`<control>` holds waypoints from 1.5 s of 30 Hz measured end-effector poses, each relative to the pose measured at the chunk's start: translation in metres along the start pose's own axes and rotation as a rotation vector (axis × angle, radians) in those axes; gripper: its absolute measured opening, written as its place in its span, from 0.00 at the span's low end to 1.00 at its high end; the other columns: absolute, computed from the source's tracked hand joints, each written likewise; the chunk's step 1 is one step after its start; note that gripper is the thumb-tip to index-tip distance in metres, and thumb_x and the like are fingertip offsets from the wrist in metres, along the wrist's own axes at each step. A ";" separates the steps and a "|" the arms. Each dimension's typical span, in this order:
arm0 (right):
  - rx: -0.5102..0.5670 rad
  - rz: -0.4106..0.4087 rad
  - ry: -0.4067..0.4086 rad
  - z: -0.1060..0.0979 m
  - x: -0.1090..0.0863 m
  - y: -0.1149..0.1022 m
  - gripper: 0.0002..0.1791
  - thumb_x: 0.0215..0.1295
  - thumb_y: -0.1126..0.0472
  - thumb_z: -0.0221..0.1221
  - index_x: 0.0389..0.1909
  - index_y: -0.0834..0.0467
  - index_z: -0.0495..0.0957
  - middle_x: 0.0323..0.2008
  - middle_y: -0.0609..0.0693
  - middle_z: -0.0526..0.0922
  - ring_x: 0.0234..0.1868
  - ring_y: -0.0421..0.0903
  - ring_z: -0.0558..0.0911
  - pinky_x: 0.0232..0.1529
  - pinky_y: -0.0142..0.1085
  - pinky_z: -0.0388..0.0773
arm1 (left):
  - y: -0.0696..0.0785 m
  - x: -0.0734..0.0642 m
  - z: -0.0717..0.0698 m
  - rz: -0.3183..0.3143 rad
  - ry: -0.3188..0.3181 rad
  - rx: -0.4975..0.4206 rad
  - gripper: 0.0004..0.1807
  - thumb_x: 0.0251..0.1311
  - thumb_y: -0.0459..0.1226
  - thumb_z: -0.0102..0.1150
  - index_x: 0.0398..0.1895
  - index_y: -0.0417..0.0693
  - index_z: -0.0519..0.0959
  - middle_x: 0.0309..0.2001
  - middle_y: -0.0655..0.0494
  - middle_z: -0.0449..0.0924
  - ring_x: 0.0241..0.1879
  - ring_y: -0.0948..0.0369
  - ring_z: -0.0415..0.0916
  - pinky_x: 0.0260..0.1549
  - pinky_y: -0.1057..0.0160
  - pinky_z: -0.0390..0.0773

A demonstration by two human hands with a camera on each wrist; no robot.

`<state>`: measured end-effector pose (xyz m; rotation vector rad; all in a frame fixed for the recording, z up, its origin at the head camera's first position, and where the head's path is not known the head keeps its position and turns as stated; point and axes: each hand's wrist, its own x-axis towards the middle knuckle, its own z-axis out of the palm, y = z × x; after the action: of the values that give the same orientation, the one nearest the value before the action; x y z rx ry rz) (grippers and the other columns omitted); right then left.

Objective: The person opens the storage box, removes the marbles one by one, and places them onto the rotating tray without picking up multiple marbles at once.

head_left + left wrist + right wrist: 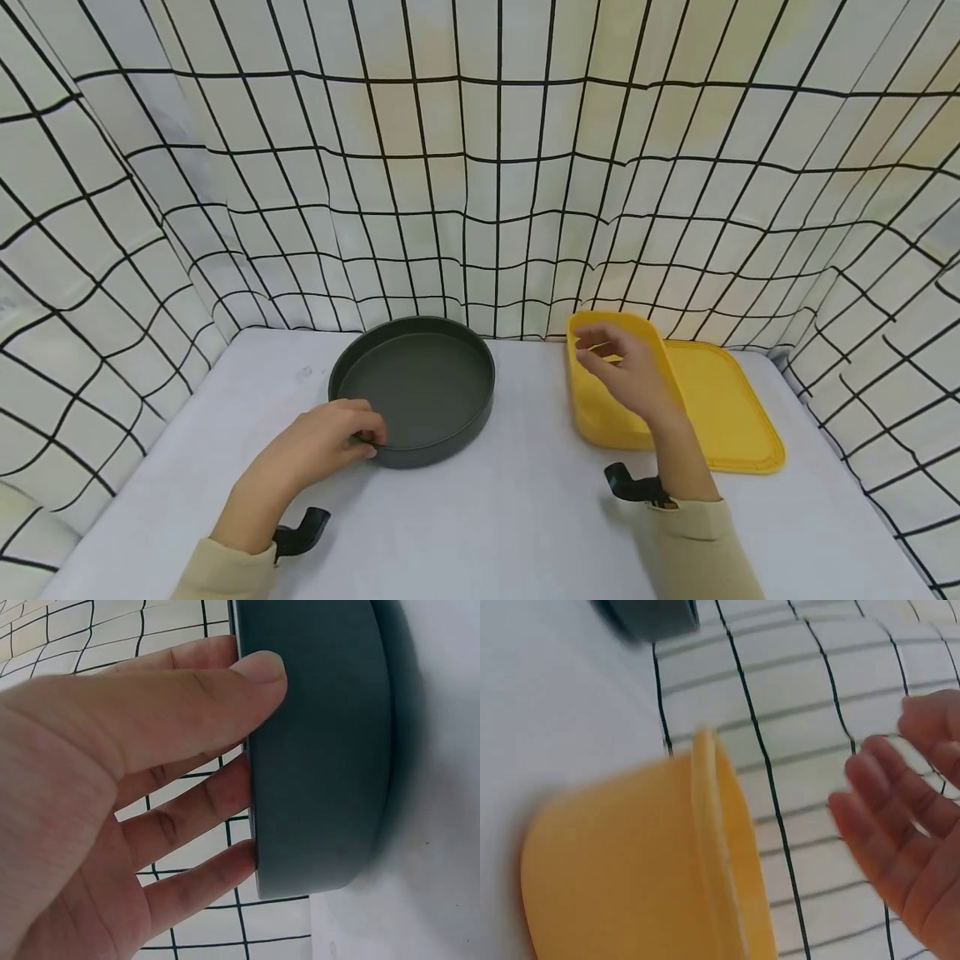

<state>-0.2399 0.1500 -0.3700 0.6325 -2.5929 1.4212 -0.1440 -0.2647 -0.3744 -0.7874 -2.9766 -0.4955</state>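
Observation:
A round dark grey baking pan (pixel 420 383) sits on the white table, left of the middle. My left hand (pixel 330 437) pinches its near-left rim. In the left wrist view the thumb (pixel 259 682) lies on the outer wall of the pan (pixel 322 765), with the other fingers over the rim on the inner side. Above a yellow rectangular tub (pixel 600 421) on the right is my right hand (pixel 622 367), fingers loosely bent and holding nothing. The right wrist view shows this hand (pixel 907 817) apart from the rim of the tub (pixel 630 862).
A flat yellow lid (pixel 727 408) lies right of the tub, partly beneath or behind it. White cloth with a black grid (pixel 480 183) walls the table (pixel 510 525) at the back and both sides. Each wrist wears a small black camera mount (pixel 300 533).

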 end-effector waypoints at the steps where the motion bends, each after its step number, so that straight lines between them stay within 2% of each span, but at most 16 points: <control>1: -0.021 0.013 0.009 -0.004 -0.001 0.004 0.17 0.70 0.57 0.61 0.57 0.55 0.77 0.49 0.50 0.82 0.48 0.50 0.82 0.46 0.43 0.81 | -0.001 0.000 0.000 -0.005 0.000 0.003 0.15 0.51 0.31 0.73 0.30 0.65 0.81 0.34 0.72 0.76 0.35 0.67 0.76 0.34 0.63 0.77; 8: -0.245 0.073 -0.060 -0.015 -0.006 0.021 0.17 0.69 0.58 0.60 0.57 0.58 0.78 0.53 0.56 0.82 0.53 0.56 0.80 0.55 0.52 0.78 | -0.003 -0.002 0.001 0.000 -0.001 0.001 0.13 0.52 0.33 0.73 0.30 0.64 0.81 0.33 0.72 0.75 0.35 0.68 0.76 0.35 0.62 0.77; 17: -0.416 0.158 -0.132 -0.019 -0.010 0.036 0.19 0.69 0.58 0.59 0.59 0.56 0.78 0.57 0.57 0.81 0.58 0.59 0.76 0.59 0.56 0.73 | -0.001 -0.001 0.002 0.008 0.010 0.006 0.13 0.52 0.33 0.74 0.30 0.64 0.81 0.33 0.72 0.74 0.35 0.67 0.76 0.35 0.62 0.77; 24: -0.451 0.223 -0.201 -0.018 -0.011 0.049 0.21 0.68 0.58 0.59 0.61 0.57 0.77 0.61 0.59 0.78 0.63 0.61 0.74 0.62 0.58 0.70 | 0.000 -0.002 0.002 0.004 0.011 0.001 0.13 0.52 0.33 0.73 0.30 0.64 0.81 0.33 0.72 0.74 0.35 0.66 0.76 0.34 0.63 0.77; 32: -0.474 0.281 -0.236 -0.019 -0.012 0.061 0.22 0.68 0.58 0.58 0.62 0.58 0.76 0.62 0.62 0.76 0.60 0.60 0.74 0.63 0.59 0.68 | 0.000 0.000 0.002 0.001 0.006 -0.009 0.13 0.53 0.33 0.73 0.31 0.64 0.82 0.34 0.72 0.76 0.35 0.67 0.76 0.35 0.63 0.77; 40: -0.506 0.340 -0.336 -0.018 -0.013 0.063 0.25 0.67 0.59 0.58 0.64 0.59 0.73 0.63 0.66 0.74 0.62 0.63 0.72 0.66 0.59 0.65 | -0.001 0.001 0.003 0.017 0.008 -0.036 0.15 0.52 0.30 0.73 0.30 0.63 0.82 0.33 0.71 0.75 0.33 0.72 0.73 0.33 0.65 0.77; 45: -0.512 0.394 -0.354 -0.017 -0.015 0.062 0.26 0.68 0.57 0.57 0.66 0.57 0.71 0.64 0.68 0.72 0.64 0.65 0.69 0.66 0.62 0.64 | -0.001 0.000 0.003 0.017 0.005 -0.038 0.14 0.53 0.31 0.72 0.30 0.63 0.82 0.33 0.71 0.75 0.33 0.71 0.73 0.34 0.64 0.77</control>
<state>-0.2539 0.1980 -0.4128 0.3314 -3.3197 0.6818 -0.1443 -0.2646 -0.3772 -0.8120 -2.9622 -0.5540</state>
